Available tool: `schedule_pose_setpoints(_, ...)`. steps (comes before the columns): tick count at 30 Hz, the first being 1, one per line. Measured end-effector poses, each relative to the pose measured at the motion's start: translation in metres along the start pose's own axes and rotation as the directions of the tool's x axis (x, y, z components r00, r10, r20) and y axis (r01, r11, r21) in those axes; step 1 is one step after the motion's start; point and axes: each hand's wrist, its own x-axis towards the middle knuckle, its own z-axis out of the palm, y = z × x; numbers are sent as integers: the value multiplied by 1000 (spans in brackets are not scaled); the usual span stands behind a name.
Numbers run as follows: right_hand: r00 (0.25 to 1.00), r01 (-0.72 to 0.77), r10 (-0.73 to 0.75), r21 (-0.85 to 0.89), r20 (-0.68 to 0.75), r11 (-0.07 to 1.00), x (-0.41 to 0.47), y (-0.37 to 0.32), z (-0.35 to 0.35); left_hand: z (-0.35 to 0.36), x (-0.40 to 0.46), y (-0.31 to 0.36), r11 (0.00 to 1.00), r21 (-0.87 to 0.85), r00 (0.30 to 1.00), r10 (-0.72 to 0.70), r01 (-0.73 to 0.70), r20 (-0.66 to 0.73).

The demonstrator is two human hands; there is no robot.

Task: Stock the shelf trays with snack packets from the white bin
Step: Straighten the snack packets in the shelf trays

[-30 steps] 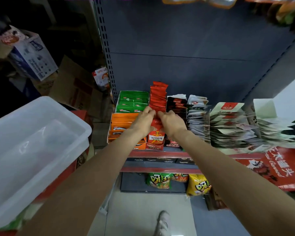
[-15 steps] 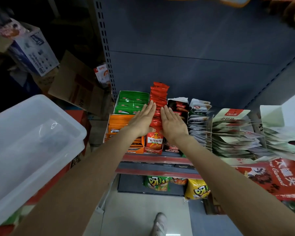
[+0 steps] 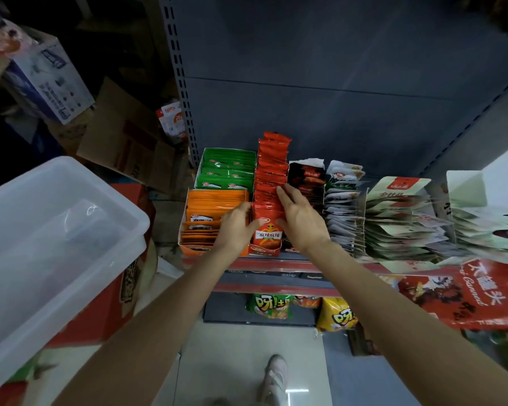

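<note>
The white bin [image 3: 56,244] runs off the left and bottom edges, so its full outline is lost. The left hand [image 3: 235,230] covers the near right corner of the orange packets [image 3: 209,212], and its fingertips are hidden against the side of the red packets [image 3: 270,183]. The right hand [image 3: 301,219] hides the front of the dark packets [image 3: 307,178]. Print on the grey-white packets [image 3: 342,200] is too small to read. The red banner [image 3: 466,294] is cut by the right edge.
</note>
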Motion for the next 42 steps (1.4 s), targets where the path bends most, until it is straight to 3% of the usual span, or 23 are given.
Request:
schedule_pose_setpoints(8,997,-1,-2,30,81,1000,22,1,-14,-8,14,7,999,52,1000,7,-6,-27)
schedule_pose_setpoints(12,1000,-25,25,-173,-2,985,20,-7,-3,1,19,6,994,88,997,-71,67,45)
schedule_pose_setpoints(15,1000,-19,15,-277,-16,961,17,-7,-1,0,15,8,987,156,999,42,-36,-34)
schedule_pose_setpoints(18,998,-27,43,-348,39,937,17,-7,-4,-4,17,11,871,424,968,229,-249,98)
schedule_pose_setpoints(21,992,-8,43,-276,122,961,22,-7,-8,-6,33,11,740,606,953,176,-293,246)
schedule_pose_setpoints(24,995,8,12,-194,99,981,26,-4,-16,-12,50,16,710,659,957,78,-250,279)
schedule_pose_setpoints(27,998,47,-50,-117,-26,992,32,0,-23,-16,63,22,718,647,941,32,-257,338)
schedule_pose_setpoints(29,985,33,-45,-69,-165,997,41,5,-30,-15,64,21,736,617,935,61,-279,350)
schedule_pose_setpoints(31,979,4,-9,-22,-205,1000,55,11,-39,-13,60,19,749,584,933,129,-314,336)
schedule_pose_setpoints(34,997,23,-29,-88,-66,996,77,15,-46,-15,56,15,786,521,929,176,-332,327)
schedule_pose_setpoints(37,998,20,-12,-134,62,991,96,17,-48,-17,55,14,895,361,935,145,-264,324)
schedule_pose_setpoints(42,998,30,-22,-134,58,991,111,18,-44,-13,54,7,981,148,954,78,-126,289)
